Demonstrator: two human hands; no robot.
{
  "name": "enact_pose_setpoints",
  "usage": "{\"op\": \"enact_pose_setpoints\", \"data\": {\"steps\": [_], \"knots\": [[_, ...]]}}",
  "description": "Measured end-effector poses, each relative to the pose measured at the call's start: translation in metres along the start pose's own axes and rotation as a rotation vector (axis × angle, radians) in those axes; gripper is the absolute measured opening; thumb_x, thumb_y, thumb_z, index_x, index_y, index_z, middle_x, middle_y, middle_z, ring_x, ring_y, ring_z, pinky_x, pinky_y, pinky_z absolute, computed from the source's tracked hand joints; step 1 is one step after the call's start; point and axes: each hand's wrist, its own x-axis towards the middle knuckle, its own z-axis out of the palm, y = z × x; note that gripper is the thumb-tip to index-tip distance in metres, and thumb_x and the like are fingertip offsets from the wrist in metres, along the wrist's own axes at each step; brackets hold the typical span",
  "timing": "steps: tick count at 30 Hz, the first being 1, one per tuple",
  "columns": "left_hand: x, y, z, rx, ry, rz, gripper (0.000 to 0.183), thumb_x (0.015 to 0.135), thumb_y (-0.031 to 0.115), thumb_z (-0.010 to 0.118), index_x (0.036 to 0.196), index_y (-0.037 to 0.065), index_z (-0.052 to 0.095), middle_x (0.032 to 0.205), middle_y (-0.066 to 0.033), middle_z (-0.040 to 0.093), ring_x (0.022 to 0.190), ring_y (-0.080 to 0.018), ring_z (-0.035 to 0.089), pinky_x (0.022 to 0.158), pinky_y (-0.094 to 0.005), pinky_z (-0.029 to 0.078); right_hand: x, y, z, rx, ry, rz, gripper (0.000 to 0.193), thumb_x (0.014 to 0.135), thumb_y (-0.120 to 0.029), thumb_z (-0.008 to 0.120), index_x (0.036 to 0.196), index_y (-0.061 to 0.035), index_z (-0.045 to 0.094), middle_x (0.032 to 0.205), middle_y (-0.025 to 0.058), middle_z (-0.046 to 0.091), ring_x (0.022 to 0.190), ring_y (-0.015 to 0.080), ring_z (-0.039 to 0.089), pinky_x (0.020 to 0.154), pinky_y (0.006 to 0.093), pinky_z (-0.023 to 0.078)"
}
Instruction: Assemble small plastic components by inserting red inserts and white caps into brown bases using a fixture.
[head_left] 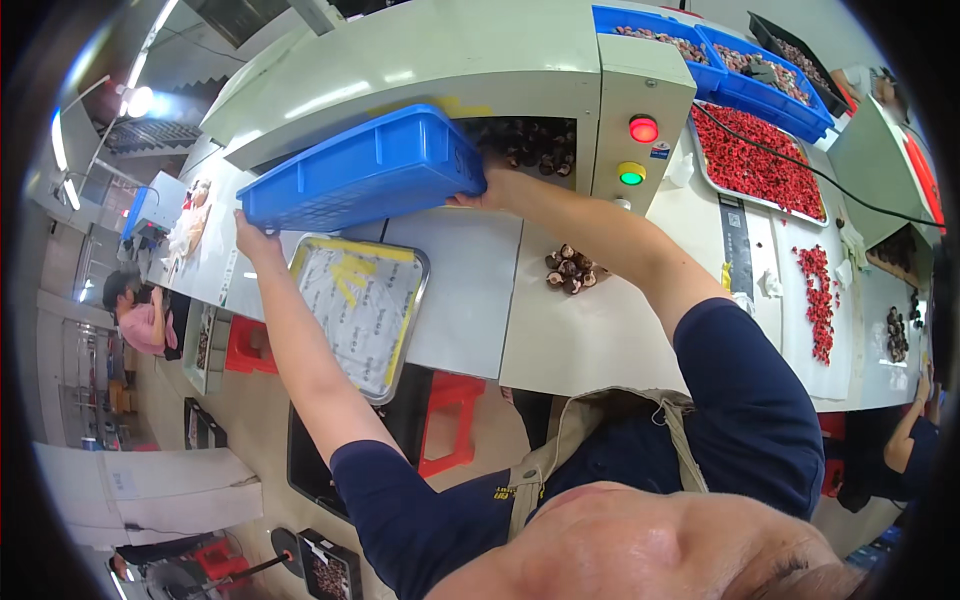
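Observation:
A blue plastic crate (350, 175) is held up tilted in front of the long pale machine, its ribbed outer side facing me. My left hand (258, 240) is closed on its lower left corner. At the right end, my right hand (487, 192) grips the crate's edge, with part of the fingers hidden. The crate's inside is out of sight. Behind my right hand, dark round nuts (545, 150) fill the machine's opening. Under the crate, a metal tray (418, 300) lined with printed sheeting and yellow strips juts over the table edge.
A small pile of nuts (572, 270) lies on the white table (470, 290). Right of the opening stands a panel with a red button (643, 128) and a green one (631, 174). Farther right are a tray of red pieces (750, 160), filled blue crates (770, 105) and a black cable (850, 190).

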Motion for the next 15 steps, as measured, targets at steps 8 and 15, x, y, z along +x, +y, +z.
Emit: {"op": "enact_pose_setpoints", "data": {"steps": [8,15], "knots": [[0.01,0.003,-0.003,0.15,-0.08,0.149,0.042,0.09,0.04,0.05,0.109,0.003,0.055,0.104,-0.0099,0.059,0.094,-0.0253,0.058,0.076,-0.0486,0.047,-0.003,0.001,-0.003,0.104,0.047,-0.1,0.06,0.085,-0.06,0.026,0.106,-0.0118,0.055,0.099,0.0148,0.06,0.083,0.0373,0.058,0.069,0.0461,0.052],[-0.013,0.029,0.031,0.086,-0.145,0.292,0.038,0.09,0.037,0.054,0.101,0.0,0.058,0.095,-0.0083,0.06,0.084,-0.019,0.057,0.069,-0.0387,0.048,-0.009,-0.01,-0.01,0.108,0.019,-0.181,0.057,0.088,-0.055,0.028,0.111,-0.0101,0.054,0.105,0.0173,0.058,0.081,0.0427,0.06,0.055,0.0391,0.055]]}}
